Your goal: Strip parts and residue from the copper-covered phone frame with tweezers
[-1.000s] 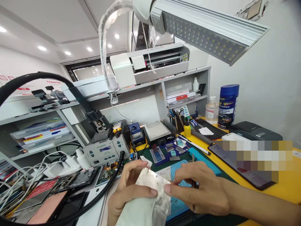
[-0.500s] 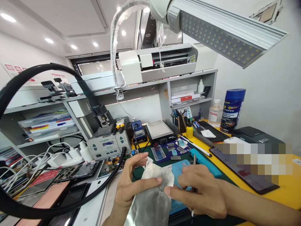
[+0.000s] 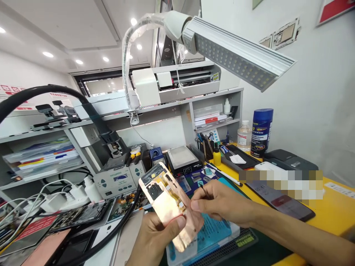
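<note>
My left hand (image 3: 155, 234) grips the lower part of a phone screen panel (image 3: 162, 205), thumb across its copper-coloured back. The panel is tilted, with black patches, a yellowish flex cable and a crumpled copper-coloured lower part. At its right edge, my right hand (image 3: 215, 203) is closed with thumb and fingers pinched together. A thin dark piece (image 3: 204, 191) shows by those fingers; what it belongs to is hidden. Beneath both hands lies a blue-topped flat box (image 3: 215, 231) on a dark green mat (image 3: 266, 242).
A phone with a lit timer (image 3: 280, 197) lies on the yellow tabletop (image 3: 332, 214) to the right. Behind are a heating plate (image 3: 181, 159), a yellow bottle (image 3: 217, 157) and a blue spray can (image 3: 261, 133). A black hose (image 3: 122, 225) arches on the left past several phone parts.
A silvery grey, crumpled surface faced me before; now a copper-coloured panel back shows in my left hand. My right hand moved up to its edge. The silver tool in it no longer shows clearly.
</note>
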### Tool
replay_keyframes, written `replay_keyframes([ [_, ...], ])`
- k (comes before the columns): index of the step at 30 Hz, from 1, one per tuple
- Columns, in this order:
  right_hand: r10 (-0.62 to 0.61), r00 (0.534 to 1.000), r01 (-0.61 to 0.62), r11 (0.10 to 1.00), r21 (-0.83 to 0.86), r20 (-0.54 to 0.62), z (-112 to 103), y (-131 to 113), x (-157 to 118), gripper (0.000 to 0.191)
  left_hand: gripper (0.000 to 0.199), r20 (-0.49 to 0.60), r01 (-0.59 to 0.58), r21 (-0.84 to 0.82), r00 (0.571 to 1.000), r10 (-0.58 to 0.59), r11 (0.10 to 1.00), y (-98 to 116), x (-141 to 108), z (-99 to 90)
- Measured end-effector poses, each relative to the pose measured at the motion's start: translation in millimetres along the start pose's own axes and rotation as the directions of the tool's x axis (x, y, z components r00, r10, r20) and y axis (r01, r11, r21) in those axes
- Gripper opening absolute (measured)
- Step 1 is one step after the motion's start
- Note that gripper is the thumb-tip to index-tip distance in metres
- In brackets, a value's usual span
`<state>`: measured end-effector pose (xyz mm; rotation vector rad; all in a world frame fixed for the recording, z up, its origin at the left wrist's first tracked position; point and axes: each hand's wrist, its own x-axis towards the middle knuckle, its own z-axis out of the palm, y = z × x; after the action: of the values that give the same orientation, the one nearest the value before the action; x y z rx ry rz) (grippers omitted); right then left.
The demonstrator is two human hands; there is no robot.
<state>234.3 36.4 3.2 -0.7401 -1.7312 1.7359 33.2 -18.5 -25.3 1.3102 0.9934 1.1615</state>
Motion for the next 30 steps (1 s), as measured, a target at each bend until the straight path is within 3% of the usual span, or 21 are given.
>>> replay_keyframes([
  [5, 0.013, 1.000, -0.014, 0.999, -0.038, -0.013, -6, 4, 1, 0.039, 0.032, -0.038, 0.147, -0.116, 0.988, -0.152, 0.982, 0, 1, -1.9],
  [9, -0.041, 0.994, 0.025, 0.988, -0.153, -0.101, -8, 5, 3, 0.036, 0.036, -0.049, 0.164, -0.111, 0.984, -0.170, 0.980, 3, 2, -2.1],
  [13, -0.109, 0.992, 0.090, 0.963, -0.255, -0.063, -6, 3, 4, 0.031, 0.036, -0.022, 0.163, -0.094, 0.986, -0.166, 0.982, 4, 2, -2.1],
  [19, -0.096, 0.995, 0.099, 0.953, -0.287, 0.023, -11, -3, 0, 0.028, 0.031, 0.012, 0.224, -0.260, 0.973, -0.229, 0.939, 8, 3, -4.5],
  [21, -0.162, 0.986, 0.140, 0.920, -0.367, -0.030, -14, -3, -3, 0.023, 0.025, -0.003, 0.232, -0.324, 0.969, -0.246, 0.917, 9, 4, -6.1],
  [22, -0.238, 0.969, 0.185, 0.877, -0.444, -0.067, -14, -2, -4, 0.021, 0.022, -0.010, 0.232, -0.344, 0.968, -0.251, 0.910, 9, 4, -6.5],
  [24, -0.453, 0.889, 0.322, 0.719, -0.616, -0.063, -13, 3, -4, 0.030, 0.022, -0.017, 0.235, -0.357, 0.966, -0.257, 0.904, 8, 4, -5.9],
  [27, -0.685, 0.717, 0.542, 0.437, -0.718, 0.125, -8, 11, -4, 0.030, 0.026, 0.001, 0.253, -0.362, 0.963, -0.271, 0.897, 7, 4, -3.3],
  [29, -0.739, 0.654, 0.603, 0.380, -0.701, 0.161, -5, 12, -3, 0.020, 0.035, 0.030, 0.285, -0.364, 0.955, -0.295, 0.886, 8, 3, -4.1],
  [30, -0.747, 0.654, 0.597, 0.414, -0.688, 0.118, -4, 11, -2, 0.014, 0.044, 0.058, 0.305, -0.367, 0.950, -0.306, 0.879, 10, 2, -6.2],
])
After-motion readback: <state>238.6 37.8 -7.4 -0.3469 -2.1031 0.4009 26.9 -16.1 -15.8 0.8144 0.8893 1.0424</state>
